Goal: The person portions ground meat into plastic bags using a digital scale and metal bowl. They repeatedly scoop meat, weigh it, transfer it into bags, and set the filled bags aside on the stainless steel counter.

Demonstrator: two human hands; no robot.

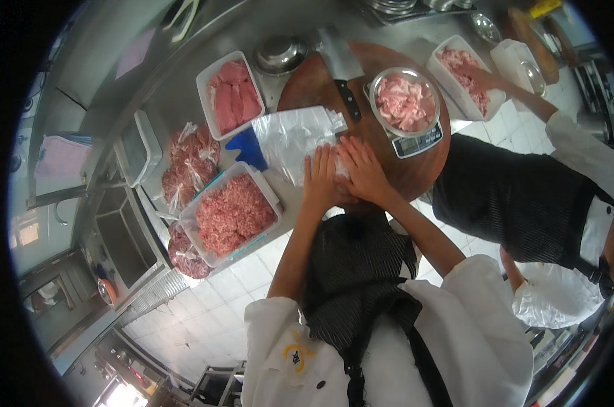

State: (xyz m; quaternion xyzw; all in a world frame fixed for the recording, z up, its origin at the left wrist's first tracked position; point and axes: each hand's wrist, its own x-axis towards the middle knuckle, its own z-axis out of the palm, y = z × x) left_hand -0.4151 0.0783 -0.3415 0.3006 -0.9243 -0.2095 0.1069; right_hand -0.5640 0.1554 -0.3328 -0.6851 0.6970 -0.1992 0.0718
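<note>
My left hand (320, 175) and my right hand (362, 168) lie side by side, fingers stretched out, around a clear plastic bag (341, 167) with something pale pink in it. They are at the near edge of a round wooden chopping board (307, 84); my palms hide much of the bag. Flat clear plastic bags (291, 137) lie left of my left hand, partly over a blue item (250, 148). Beyond my right hand, a steel bowl (436, 109) of sliced raw meat (406, 103) rests on a digital kitchen scale (420, 143) on the board.
A cleaver (342, 58) lies on the board, its black handle towards me. To the left are tubs of minced meat (235, 213) and meat pieces (235, 96), plus tied bags of meat (189, 163). At right, a co-worker's hand (472, 76) reaches into a white tub (496, 104) of meat.
</note>
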